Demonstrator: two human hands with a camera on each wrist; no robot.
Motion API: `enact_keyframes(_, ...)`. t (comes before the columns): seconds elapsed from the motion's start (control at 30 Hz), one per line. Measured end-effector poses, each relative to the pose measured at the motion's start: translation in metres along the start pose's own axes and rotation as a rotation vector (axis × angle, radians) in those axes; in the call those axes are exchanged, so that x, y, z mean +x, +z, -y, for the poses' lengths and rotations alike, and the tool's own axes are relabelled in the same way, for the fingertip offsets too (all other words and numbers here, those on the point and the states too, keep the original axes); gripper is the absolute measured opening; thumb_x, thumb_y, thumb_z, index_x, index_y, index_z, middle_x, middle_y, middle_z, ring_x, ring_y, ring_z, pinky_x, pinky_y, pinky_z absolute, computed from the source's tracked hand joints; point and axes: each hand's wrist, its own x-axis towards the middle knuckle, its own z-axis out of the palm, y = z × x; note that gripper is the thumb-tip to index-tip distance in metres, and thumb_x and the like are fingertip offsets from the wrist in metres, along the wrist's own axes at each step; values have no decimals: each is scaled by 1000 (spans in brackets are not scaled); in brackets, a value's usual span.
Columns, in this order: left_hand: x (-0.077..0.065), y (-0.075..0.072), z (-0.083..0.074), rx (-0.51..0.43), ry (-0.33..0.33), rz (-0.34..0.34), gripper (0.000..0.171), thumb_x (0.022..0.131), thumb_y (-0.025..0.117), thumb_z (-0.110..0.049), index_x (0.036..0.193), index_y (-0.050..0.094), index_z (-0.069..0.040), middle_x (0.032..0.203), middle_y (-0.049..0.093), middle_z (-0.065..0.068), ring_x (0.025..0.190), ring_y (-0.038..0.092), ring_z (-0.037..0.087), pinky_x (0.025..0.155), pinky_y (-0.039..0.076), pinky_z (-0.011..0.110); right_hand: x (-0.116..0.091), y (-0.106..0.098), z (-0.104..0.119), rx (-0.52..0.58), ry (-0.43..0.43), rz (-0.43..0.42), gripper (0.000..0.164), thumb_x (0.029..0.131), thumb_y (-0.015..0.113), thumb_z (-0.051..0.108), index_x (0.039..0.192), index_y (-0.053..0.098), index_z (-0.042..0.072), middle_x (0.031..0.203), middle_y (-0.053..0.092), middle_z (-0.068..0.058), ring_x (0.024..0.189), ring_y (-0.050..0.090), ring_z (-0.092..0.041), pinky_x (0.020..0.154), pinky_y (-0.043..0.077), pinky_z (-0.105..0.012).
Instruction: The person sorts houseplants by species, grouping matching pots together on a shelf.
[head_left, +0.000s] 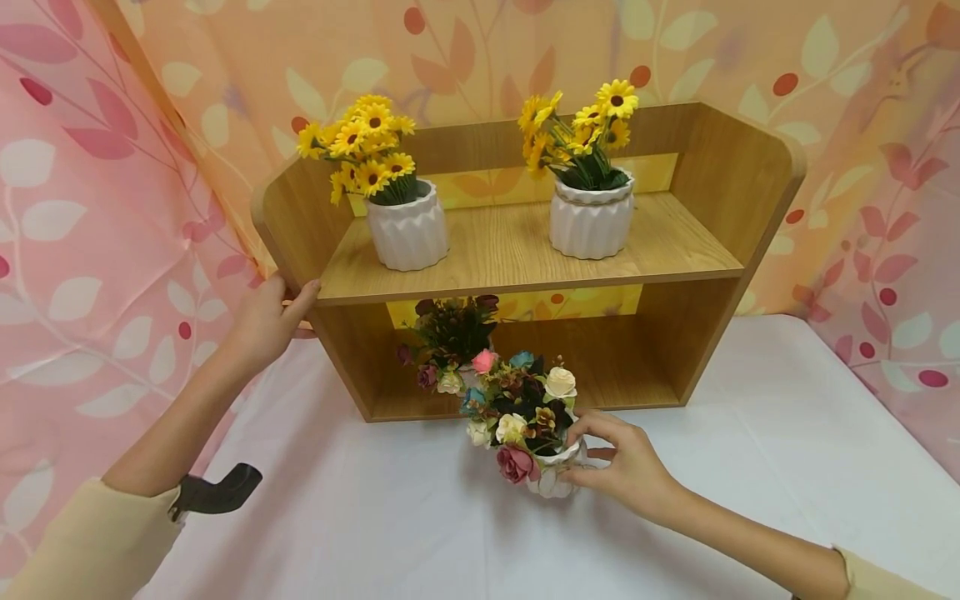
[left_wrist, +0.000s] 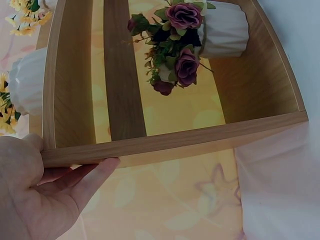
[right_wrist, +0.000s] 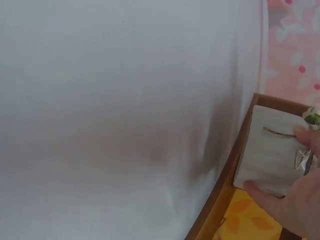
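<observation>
My left hand (head_left: 264, 323) grips the left side panel of a two-tier wooden shelf (head_left: 525, 287). In the left wrist view its fingers (left_wrist: 95, 182) lie along the panel's outer face. My right hand (head_left: 630, 467) holds the rim and side of a white pot (head_left: 553, 483) of mixed artificial roses (head_left: 528, 412), tilted leftward before the lower tier. The right wrist view shows this pot (right_wrist: 272, 145) with twine around it, between thumb and fingers. Behind it, on the lower tier, a second white pot (left_wrist: 225, 30) carries purple roses (left_wrist: 185, 17); in the head view it is partly hidden.
Two white pots of yellow daisies stand on the upper tier, one at left (head_left: 408, 229) and one at right (head_left: 592, 221). A white cloth (head_left: 360, 517) covers the table. Floral curtains (head_left: 97, 208) hang behind and at the sides. A black strap piece (head_left: 221, 490) juts from my left sleeve.
</observation>
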Motion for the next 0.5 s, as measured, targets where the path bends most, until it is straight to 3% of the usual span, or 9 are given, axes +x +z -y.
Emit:
enact_keyframes(0.27, 0, 0, -1, 5, -5, -7, 75, 114, 38, -47, 151, 33, 17, 140, 54, 40, 130, 58, 55, 102, 53, 61, 14, -13, -13, -40, 29, -62, 36, 73, 93, -6, 96, 69, 6, 121, 71, -20, 128, 61, -52, 83, 66, -40)
enact_keyframes(0.4, -1, 0, -1, 9, -4, -8, 74, 114, 37, -47, 150, 33, 18, 139, 54, 41, 130, 58, 55, 103, 53, 62, 24, -19, -21, -89, 12, -95, 37, 72, 94, -5, 97, 69, 5, 113, 72, -14, 109, 71, -34, 81, 66, -38)
enact_keyframes(0.5, -1, 0, -1, 12, -7, -9, 74, 114, 37, -47, 148, 34, 18, 138, 55, 41, 128, 59, 55, 102, 53, 62, 32, -24, -27, -155, -33, -127, 37, 71, 95, -2, 97, 70, 6, 104, 71, -8, 92, 69, -16, 77, 66, -34)
